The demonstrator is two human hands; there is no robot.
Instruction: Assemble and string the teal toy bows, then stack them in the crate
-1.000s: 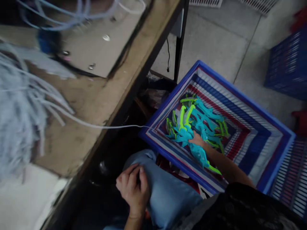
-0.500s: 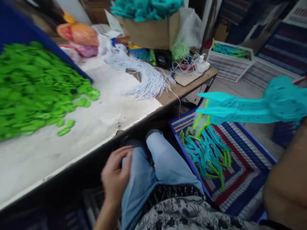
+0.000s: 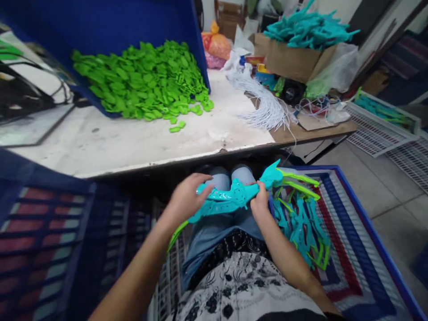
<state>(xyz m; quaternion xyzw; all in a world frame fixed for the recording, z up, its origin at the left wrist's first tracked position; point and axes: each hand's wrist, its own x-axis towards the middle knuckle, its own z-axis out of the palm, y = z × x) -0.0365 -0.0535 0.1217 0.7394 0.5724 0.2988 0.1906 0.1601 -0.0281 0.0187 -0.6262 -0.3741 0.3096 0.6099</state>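
Across my lap lies a long turquoise plastic bow-shaped piece with lime-green ends. My right hand is closed around it right of its middle, the thumb on top. My left hand, slightly blurred, is around the left part of the piece, with a turquoise bit showing between thumb and fingers. A green end sticks out below the left wrist; two green prongs point right beyond the right hand. Close by on the right, similar turquoise and green pieces lie in a heap in a blue-rimmed crate.
Small green plastic parts spill from a tilted blue bin onto the white-topped table. A bundle of white cords lies to the right. Behind stands a cardboard box of turquoise pieces. A blue crate is at left.
The view has swung left. My right hand has brought the turquoise piece from the right over to my lap. My left hand has moved from my knee onto the piece.
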